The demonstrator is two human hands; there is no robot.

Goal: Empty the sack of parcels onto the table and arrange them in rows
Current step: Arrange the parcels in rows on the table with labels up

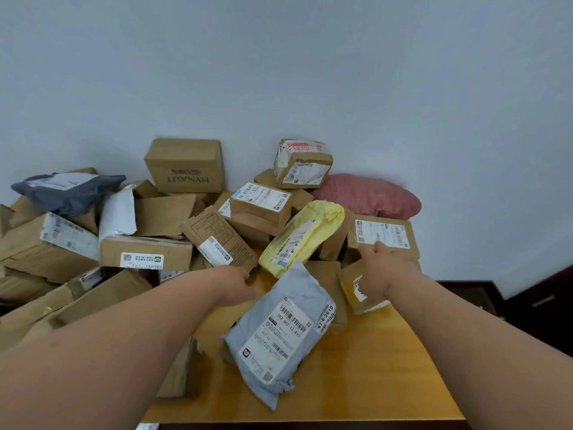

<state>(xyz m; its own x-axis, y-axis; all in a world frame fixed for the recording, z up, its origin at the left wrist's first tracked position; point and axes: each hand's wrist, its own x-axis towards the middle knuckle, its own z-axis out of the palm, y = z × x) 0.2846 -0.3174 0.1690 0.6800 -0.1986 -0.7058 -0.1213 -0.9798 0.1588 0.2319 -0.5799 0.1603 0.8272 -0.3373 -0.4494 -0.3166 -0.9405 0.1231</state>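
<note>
Parcels heaped unsorted on wooden table [356,383] against wall. Left hand [235,285] placed beside pale grey mailer [279,336]. Right hand [379,268] laid on small taped box [356,293]; grip not discernible. Red sack [369,195] seen behind.
</note>
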